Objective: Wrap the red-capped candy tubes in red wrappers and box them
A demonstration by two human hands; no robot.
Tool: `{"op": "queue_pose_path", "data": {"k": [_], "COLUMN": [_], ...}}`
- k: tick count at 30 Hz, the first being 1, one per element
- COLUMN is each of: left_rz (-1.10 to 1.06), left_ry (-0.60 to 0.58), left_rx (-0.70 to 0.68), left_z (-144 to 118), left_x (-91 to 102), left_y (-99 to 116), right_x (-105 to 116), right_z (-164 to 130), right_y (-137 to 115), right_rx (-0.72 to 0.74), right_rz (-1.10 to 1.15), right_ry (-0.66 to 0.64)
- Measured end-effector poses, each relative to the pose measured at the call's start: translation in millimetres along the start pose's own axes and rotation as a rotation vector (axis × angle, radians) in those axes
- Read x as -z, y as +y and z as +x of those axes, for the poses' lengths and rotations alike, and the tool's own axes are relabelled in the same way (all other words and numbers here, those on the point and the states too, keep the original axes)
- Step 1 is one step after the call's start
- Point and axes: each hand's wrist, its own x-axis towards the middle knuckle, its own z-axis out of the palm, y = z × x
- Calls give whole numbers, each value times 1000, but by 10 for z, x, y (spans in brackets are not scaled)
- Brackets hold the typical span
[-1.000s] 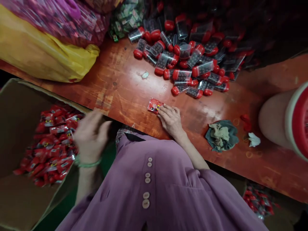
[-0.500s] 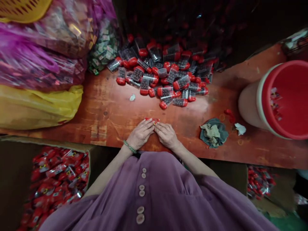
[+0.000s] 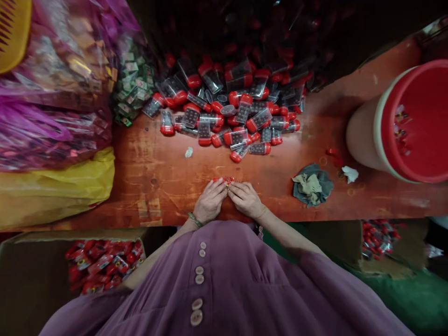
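A small red packet (image 3: 224, 179) lies on the red-brown wooden table (image 3: 157, 172) near its front edge. My left hand (image 3: 210, 201) and my right hand (image 3: 247, 199) meet on it, fingertips pinching its near side, so most of the packet is hidden. A green bangle circles my left wrist. Beyond the hands sits a heap of clear containers with red caps (image 3: 231, 112).
Pink and yellow bags (image 3: 52, 140) of packets fill the left. A red-lined bucket (image 3: 413, 121) stands at the right, a crumpled rag (image 3: 311, 184) beside it. A cardboard box of red packets (image 3: 101, 263) sits below left, another box (image 3: 378, 238) below right.
My left hand came up from the box at the left and joined my right hand on the red packet. The view swung right and back, so the table looks farther.
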Motion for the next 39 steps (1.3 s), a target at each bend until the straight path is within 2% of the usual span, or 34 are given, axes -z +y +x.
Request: {"op": "queue_pose_path", "data": {"k": [5,11,17,20,26,30,33,36,39], "left_rz": [-65,-71,23,72,289,385,375,349,301], "left_ry": [81,124,205,199,91,76,60,50,16], "left_rx": [25,57,12,6,17,29,28,2,0], "left_z": [-7,19,78,87,55,61,109,169,206], "left_x": [-57,-127,-73,-36,19,47,78,121,170], "left_y": [30,71,92,102,133,202,244,258,262], "right_x": [-24,-40,-65,-89,-106,27,215,379,434], "right_z": [-11,-2,38,58,94,125,177,293,478], "right_y": [2,36,62,52,18,48,196,435,633], "right_rx": [2,-82,-84,-95,-86,-37,-40,-127,-184], "right_rz": [37,154,231,235,209,216,204,40,-114], "right_ry": [50,92,163,185,32,-65,-83,-76,-119]}}
